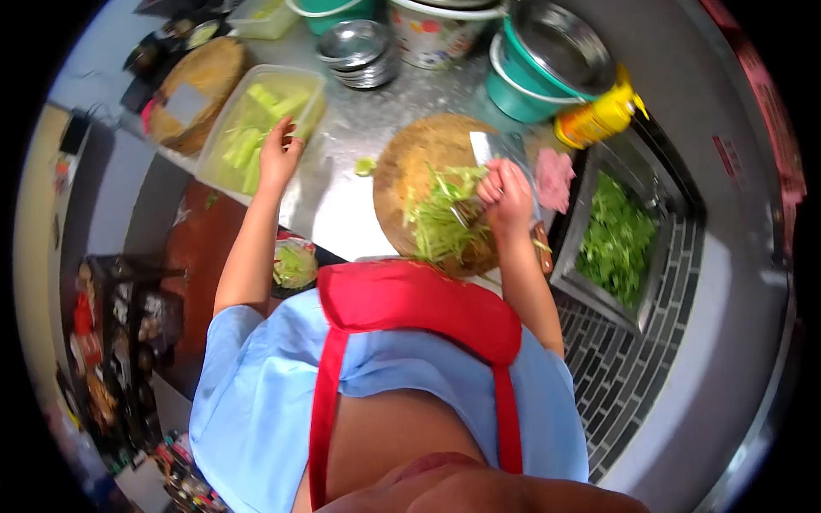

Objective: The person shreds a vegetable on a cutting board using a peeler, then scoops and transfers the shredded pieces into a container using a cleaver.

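Observation:
My left hand [280,154] is over the right side of a clear plastic container [312,85] that holds pale green stalk pieces [248,137]. Its fingers are apart, with nothing visible in them. My right hand [506,198] is over the right part of a round wooden board [398,162], its fingers curled at the edge of a heap of thin green stems [443,218]. What they pinch is too small to make out. A cleaver [481,147] lies on the board's right side, partly under my right hand, its wooden handle [542,248] toward me.
Stacked metal bowls [357,51], teal tubs [513,90] and a yellow bottle [599,118] stand behind the board. A pink cloth [554,179] lies right of it, beside a sink [640,321] with leafy greens [617,239]. Another round board [214,73] is at far left.

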Demonstrator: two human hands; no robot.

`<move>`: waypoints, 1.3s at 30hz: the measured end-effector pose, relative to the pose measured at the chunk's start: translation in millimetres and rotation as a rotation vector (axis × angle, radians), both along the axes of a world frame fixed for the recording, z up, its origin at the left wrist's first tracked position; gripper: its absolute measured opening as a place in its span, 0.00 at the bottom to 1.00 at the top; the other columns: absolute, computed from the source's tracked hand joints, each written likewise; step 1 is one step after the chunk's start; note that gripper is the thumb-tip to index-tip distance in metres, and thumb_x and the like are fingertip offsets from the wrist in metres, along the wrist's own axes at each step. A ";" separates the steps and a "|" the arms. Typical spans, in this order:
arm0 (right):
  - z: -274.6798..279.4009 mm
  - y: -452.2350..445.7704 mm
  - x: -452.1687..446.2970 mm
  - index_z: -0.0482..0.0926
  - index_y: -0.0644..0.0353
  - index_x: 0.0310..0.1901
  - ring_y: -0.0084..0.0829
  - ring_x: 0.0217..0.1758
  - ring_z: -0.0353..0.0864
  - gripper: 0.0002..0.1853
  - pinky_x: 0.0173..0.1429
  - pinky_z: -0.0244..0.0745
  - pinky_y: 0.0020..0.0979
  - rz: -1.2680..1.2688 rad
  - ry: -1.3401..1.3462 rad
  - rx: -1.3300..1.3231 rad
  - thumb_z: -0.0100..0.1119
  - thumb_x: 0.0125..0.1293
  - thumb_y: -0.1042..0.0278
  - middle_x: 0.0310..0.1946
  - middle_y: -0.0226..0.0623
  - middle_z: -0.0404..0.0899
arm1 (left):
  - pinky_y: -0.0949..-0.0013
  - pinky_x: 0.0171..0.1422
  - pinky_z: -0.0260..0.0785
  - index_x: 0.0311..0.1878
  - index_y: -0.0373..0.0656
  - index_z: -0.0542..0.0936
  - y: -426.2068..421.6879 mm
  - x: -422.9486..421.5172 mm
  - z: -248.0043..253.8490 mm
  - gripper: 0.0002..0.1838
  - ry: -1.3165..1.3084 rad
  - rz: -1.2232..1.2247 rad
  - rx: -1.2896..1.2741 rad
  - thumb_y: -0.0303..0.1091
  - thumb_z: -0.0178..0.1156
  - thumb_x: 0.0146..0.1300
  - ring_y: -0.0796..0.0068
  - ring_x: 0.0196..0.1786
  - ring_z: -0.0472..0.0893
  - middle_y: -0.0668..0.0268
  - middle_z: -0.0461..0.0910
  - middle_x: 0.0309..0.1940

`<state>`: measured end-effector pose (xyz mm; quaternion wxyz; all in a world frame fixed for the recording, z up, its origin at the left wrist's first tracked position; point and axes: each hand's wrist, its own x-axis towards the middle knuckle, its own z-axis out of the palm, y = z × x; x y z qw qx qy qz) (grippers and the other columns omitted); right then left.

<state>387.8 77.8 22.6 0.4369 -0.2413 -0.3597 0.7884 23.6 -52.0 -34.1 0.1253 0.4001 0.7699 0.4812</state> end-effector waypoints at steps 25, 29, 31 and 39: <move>-1.8 -4.0 -44.1 0.69 0.61 0.34 0.15 0.16 0.54 0.09 0.20 0.53 0.19 -0.196 -0.095 0.085 0.47 0.68 0.65 0.17 0.23 0.59 | 0.73 0.32 0.64 0.34 0.42 0.73 44.8 226.9 53.2 0.06 -0.297 -0.779 0.077 0.31 0.59 0.57 0.79 0.28 0.69 0.69 0.70 0.23; -2.4 -2.4 -45.4 0.71 0.64 0.40 0.17 0.22 0.58 0.07 0.28 0.59 0.22 -0.166 -0.038 0.034 0.50 0.65 0.69 0.22 0.26 0.63 | 0.72 0.31 0.64 0.33 0.42 0.73 41.9 219.9 42.6 0.05 -0.191 -0.783 0.141 0.30 0.58 0.58 0.75 0.26 0.71 0.65 0.72 0.23; -6.9 3.3 -44.0 0.71 0.65 0.44 0.20 0.25 0.63 0.10 0.31 0.63 0.24 -0.096 -0.054 0.060 0.49 0.65 0.69 0.24 0.28 0.67 | 0.73 0.32 0.65 0.33 0.41 0.73 37.2 218.1 43.1 0.05 -0.199 -0.753 0.176 0.30 0.59 0.57 0.76 0.27 0.71 0.66 0.72 0.23; 25.0 46.9 -61.9 0.74 0.59 0.49 0.38 0.40 0.78 0.14 0.44 0.71 0.33 0.381 -0.941 1.323 0.47 0.65 0.64 0.37 0.44 0.79 | 0.76 0.35 0.66 0.33 0.40 0.74 21.6 194.7 7.1 0.06 -0.359 -0.569 0.153 0.30 0.59 0.58 0.81 0.29 0.72 0.68 0.74 0.24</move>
